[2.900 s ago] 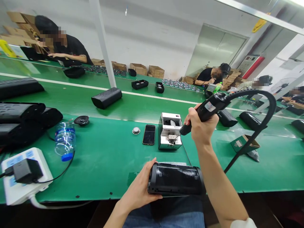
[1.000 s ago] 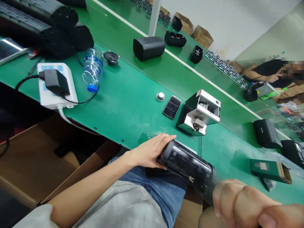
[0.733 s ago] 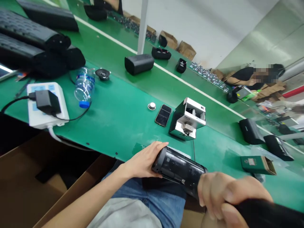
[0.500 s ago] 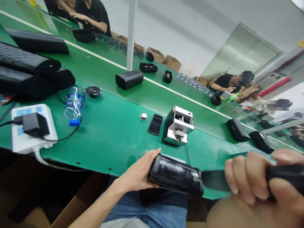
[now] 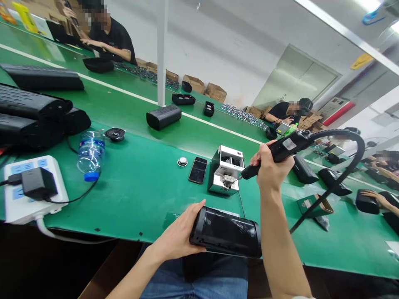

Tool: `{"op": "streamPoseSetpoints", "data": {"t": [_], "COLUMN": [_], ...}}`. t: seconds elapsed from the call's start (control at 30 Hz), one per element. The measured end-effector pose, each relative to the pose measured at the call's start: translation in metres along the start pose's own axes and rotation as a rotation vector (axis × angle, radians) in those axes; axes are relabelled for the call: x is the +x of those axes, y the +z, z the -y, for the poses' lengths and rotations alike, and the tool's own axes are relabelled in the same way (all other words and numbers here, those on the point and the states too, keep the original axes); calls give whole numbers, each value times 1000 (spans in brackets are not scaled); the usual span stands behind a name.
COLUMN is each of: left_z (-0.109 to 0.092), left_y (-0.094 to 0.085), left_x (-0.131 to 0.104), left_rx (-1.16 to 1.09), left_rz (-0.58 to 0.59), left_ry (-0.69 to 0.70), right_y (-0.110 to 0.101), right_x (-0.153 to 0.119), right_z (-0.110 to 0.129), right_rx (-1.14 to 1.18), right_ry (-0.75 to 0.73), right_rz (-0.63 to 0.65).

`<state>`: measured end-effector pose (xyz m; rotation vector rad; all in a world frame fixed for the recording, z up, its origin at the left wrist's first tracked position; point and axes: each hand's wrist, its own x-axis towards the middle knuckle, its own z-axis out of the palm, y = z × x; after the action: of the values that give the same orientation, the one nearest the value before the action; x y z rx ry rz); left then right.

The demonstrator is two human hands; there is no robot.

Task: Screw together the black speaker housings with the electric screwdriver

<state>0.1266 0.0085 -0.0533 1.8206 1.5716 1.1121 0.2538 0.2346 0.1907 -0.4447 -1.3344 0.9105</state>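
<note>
Blk speaker (image 5: pixel 226 232) at near edge of grn bench (image 5: pixel 140 195), lying on its side, glossy face up; can't tell what supports it underneath. Prob. stiff plastic, mod. wt; face likely slippery & easy to scratch, so best hold = end caps (image 5: pixel 197 227). L hand (image 5: pixel 182 232) clamped on its L end, digits on far & near edges, opened approx. to speaker's depth. R hand (image 5: pixel 271 166) closed firmly round blk elec. driver (image 5: pixel 289 145) w/ thick cable (image 5: pixel 360 146); its tip's at silver box (image 5: pixel 226 171), contact unclear. Hands well apart.
</note>
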Motion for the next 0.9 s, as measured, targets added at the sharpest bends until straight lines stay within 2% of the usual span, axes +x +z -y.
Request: {"op": "streamPoseSetpoints", "data": {"t": [0.2, 0.3, 0.37, 0.5, 0.6, 0.67, 0.77, 0.83, 0.9], "left_z": [-1, -1, -2, -3, -3, -3, -3, -3, -4], "left_y": [0, 0, -1, -4, -7, -8, -9, -9, -9], "left_x": [0, 1, 2, 2, 3, 3, 3, 2, 2], "left_rx": [-8, -1, 2, 11, 1, -8, -14, -17, -19], "left_rz": [0, -9, -7, 3, 4, 3, 7, 4, 2], "left_ry": [-3, 7, 14, 20, 26, 21, 7, 3, 0], "right_y": [-4, -14, -25, -60, -88, -102, -112, -110, -103], "right_x": [-2, -8, -14, -32, -52, -66, -86, -96, -105], "right_z": [4, 20, 41, 98, 135, 149, 156, 154, 150], "right_rx": [-29, -15, 8, 39, 59, 51, 16, 28, 37], "right_ry": [51, 62, 66, 60, 72, 84, 114, 106, 83], "right_rz": [-4, 5, 8, -10, 93, 141, 191, 234, 205]}}
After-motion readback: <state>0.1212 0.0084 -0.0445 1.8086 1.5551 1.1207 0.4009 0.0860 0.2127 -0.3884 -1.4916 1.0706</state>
